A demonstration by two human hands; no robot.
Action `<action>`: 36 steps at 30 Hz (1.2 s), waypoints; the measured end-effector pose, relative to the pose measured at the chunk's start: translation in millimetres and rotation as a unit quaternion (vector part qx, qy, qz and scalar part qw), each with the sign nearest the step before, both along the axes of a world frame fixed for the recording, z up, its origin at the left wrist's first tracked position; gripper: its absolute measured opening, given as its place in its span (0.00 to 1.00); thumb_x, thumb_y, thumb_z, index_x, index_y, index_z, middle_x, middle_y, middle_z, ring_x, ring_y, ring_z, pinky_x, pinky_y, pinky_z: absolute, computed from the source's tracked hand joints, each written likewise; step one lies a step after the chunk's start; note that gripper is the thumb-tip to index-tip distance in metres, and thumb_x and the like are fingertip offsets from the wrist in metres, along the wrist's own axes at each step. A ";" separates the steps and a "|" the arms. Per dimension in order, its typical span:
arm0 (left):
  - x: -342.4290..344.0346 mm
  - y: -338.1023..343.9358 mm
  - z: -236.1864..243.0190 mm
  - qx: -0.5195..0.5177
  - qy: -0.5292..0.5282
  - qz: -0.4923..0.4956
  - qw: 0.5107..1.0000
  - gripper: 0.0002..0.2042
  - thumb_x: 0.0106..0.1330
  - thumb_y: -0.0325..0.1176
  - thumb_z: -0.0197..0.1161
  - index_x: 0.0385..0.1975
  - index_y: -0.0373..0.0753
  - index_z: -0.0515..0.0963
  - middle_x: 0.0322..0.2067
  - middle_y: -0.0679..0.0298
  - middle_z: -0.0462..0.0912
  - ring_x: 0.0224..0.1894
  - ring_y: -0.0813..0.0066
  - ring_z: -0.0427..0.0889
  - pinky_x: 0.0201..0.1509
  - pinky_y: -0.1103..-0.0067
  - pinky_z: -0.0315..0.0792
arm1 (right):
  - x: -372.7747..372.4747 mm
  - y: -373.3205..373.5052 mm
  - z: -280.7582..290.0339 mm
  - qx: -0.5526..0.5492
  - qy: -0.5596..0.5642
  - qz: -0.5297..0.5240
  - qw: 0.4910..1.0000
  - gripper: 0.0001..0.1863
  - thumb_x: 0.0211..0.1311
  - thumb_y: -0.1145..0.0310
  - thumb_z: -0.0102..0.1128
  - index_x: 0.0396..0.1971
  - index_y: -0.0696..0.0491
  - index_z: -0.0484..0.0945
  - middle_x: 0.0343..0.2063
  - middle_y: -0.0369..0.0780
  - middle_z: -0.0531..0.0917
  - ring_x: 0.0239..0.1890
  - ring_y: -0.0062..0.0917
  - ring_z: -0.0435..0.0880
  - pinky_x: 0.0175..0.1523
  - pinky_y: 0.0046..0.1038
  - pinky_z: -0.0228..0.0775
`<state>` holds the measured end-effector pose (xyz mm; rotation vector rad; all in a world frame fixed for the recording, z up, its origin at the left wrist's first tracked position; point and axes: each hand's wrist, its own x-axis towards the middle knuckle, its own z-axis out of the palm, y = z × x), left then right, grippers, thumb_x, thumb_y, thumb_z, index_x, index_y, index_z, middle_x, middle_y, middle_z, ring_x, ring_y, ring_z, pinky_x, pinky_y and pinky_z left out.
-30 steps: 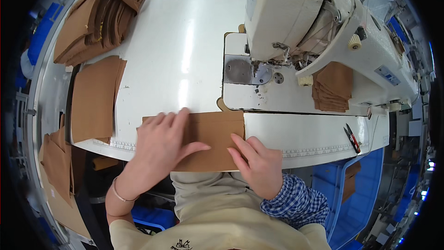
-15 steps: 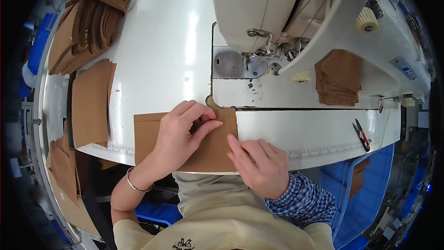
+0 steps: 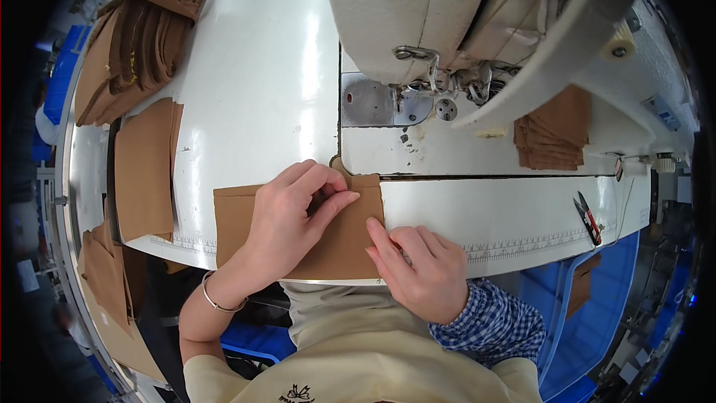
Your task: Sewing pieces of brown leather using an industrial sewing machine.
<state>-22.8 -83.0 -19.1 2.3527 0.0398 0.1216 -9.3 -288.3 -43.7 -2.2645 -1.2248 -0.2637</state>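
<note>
A flat brown fabric piece (image 3: 335,246) lies at the front edge of the white sewing table, with a folded or seamed band along its far edge. My left hand (image 3: 291,213) rests over its middle, thumb and forefinger pinched together on the cloth near the far right corner. Whatever lies between those fingertips is too small to see. My right hand (image 3: 421,265) is at the piece's right edge, forefinger and thumb tips closed on that edge and the other fingers curled in. The sewing machine (image 3: 418,15) stands just beyond, its needle area apart from the cloth.
Brown fabric stacks (image 3: 142,45) stand at the far left, with more flat pieces (image 3: 145,172) nearer. Another brown stack (image 3: 552,130) sits under the machine arm. Red-and-black thread snips (image 3: 588,218) lie at the right, above a blue bin (image 3: 597,313). A ruler strip (image 3: 522,246) follows the front edge.
Both hands and the fabric piece keep almost the same pose. The view has shifted slightly, so the machine and the snips appear a little displaced.
</note>
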 end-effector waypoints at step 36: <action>66.2 11.1 -23.9 0.192 -0.216 -0.215 0.933 0.18 0.57 0.25 0.65 0.49 0.29 0.78 0.52 0.57 0.78 0.55 0.62 0.78 0.57 0.73 0.76 | 83.7 0.8 5.1 -0.057 -0.055 0.012 0.997 0.25 0.53 0.65 0.65 0.52 0.60 0.79 0.57 0.38 0.78 0.37 0.27 0.77 0.35 0.27 0.76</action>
